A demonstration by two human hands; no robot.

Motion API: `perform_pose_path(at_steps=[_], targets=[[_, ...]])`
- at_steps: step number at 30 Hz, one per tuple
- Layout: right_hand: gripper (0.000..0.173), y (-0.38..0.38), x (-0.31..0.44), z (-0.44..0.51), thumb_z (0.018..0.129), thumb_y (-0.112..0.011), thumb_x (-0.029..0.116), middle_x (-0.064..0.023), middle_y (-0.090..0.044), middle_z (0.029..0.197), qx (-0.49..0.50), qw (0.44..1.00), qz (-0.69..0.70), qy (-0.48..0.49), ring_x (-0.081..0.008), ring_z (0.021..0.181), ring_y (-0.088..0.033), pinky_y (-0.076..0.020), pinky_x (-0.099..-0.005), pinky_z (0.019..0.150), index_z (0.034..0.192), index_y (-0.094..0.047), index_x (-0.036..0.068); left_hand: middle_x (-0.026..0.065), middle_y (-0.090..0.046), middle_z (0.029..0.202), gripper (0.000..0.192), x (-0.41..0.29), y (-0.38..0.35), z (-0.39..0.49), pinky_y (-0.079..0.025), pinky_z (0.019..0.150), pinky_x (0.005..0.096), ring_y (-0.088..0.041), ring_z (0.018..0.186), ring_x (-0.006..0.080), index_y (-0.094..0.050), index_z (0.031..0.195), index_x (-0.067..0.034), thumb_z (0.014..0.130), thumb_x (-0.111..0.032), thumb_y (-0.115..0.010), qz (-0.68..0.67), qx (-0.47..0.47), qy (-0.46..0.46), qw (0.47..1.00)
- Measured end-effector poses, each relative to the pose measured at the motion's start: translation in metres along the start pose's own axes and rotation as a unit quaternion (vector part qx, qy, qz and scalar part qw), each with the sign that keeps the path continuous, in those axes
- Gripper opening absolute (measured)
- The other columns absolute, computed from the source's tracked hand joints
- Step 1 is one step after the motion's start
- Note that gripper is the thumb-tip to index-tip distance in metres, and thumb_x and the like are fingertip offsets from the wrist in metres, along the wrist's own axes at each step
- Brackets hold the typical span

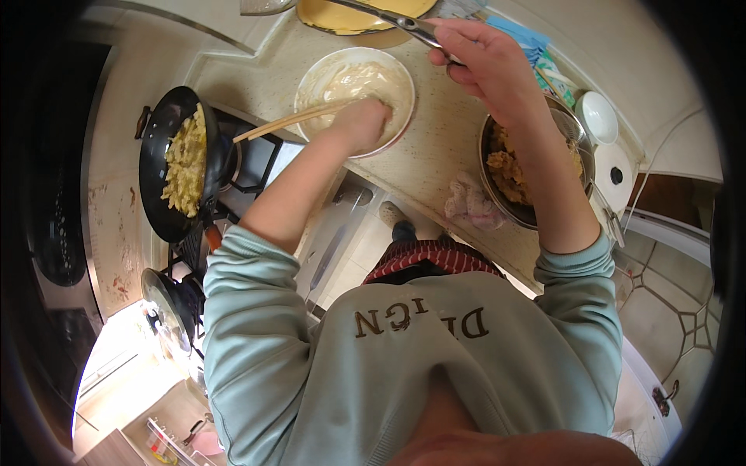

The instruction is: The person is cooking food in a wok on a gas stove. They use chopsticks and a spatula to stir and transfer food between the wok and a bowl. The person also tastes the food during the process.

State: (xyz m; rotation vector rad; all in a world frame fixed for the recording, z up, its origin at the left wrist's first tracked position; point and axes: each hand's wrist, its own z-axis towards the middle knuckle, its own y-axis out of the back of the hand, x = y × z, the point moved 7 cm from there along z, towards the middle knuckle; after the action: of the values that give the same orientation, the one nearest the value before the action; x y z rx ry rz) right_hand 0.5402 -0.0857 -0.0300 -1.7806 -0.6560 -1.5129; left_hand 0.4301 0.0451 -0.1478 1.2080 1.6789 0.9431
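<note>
My left hand [364, 122] is down inside a white bowl [305, 81] of thick pale batter [349, 81]. Its fingers are mostly hidden. A pair of wooden chopsticks [274, 125] crosses the bowl's left rim and runs to this hand; whether the fingers grip them cannot be made out. Above the counter, my right hand [481, 64] holds a long metal scissor-type tool [387, 16] with a pivot, tongs or shears. Its far end leaves the view at the top. Below my right forearm stands a metal bowl [485, 169] of browned fried pieces [510, 166].
Left, a black wok [154, 157] with yellowish food [186, 166] sits over the gas stove [250, 157]; a glass-lidded pan [169, 309] stands nearer. A yellow plate [355, 17] lies behind. At right are a wire skimmer [568, 125], a white bowl [598, 116] and a crumpled cloth [475, 204].
</note>
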Motion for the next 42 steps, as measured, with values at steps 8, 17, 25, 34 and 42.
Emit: perform_pose_path(at_steps=[8,17,25,34,42], targets=[[0.033,0.019,0.007,-0.009,0.093,-0.056,0.024,0.0010,-0.058,0.080,-0.037,0.999,0.001,0.007,0.0000,0.055,-0.035,-0.0272,-0.0139,0.046,0.121,-0.058,0.006,0.0112,-0.066,0.098,0.024,0.037,0.033,0.020,-0.050,0.079,0.0400,-0.063,0.093,0.0286,-0.067,0.097,-0.013,0.074,-0.022,-0.066,-0.023,-0.119,0.102,0.987],[0.035,0.020,0.011,-0.014,0.092,-0.057,0.024,0.0017,-0.058,0.082,-0.039,0.999,-0.010,-0.004,0.0000,0.055,-0.034,-0.0251,-0.0139,0.045,0.122,-0.057,0.005,0.0105,-0.067,0.089,0.017,0.055,0.017,0.045,-0.051,0.076,0.0374,-0.065,0.084,0.0263,-0.067,0.085,-0.012,0.071,-0.022,-0.066,-0.082,-0.121,0.146,0.979],[0.017,0.015,0.015,-0.015,0.093,-0.054,0.020,0.0009,-0.055,0.070,-0.030,0.999,0.017,-0.011,-0.0033,0.050,-0.040,-0.0300,-0.0176,0.042,0.087,-0.060,0.005,-0.0025,-0.063,0.075,0.015,0.118,0.029,0.032,-0.042,0.057,0.0203,-0.053,0.063,0.0054,-0.069,0.091,-0.002,0.080,-0.012,-0.069,-0.395,-0.102,0.134,0.903],[0.015,0.011,0.018,-0.013,0.093,-0.055,0.019,0.0013,-0.057,0.071,-0.015,0.998,0.055,0.002,-0.0028,0.050,-0.040,-0.0298,-0.0161,0.043,0.091,-0.061,0.005,-0.0024,-0.064,0.081,0.021,0.104,0.039,0.007,-0.041,0.058,0.0177,-0.053,0.067,0.0033,-0.068,0.100,-0.003,0.080,-0.011,-0.069,-0.497,-0.040,0.125,0.858],[0.015,0.008,0.018,-0.013,0.093,-0.054,0.018,0.0018,-0.057,0.071,-0.031,0.999,0.022,-0.021,-0.0027,0.050,-0.041,-0.0305,-0.0158,0.043,0.094,-0.062,0.005,0.0088,-0.067,0.097,0.042,0.077,0.029,0.035,-0.049,0.078,0.0304,-0.064,0.086,0.0186,-0.065,0.109,-0.009,0.071,-0.024,-0.076,-0.073,-0.029,0.143,0.987]])
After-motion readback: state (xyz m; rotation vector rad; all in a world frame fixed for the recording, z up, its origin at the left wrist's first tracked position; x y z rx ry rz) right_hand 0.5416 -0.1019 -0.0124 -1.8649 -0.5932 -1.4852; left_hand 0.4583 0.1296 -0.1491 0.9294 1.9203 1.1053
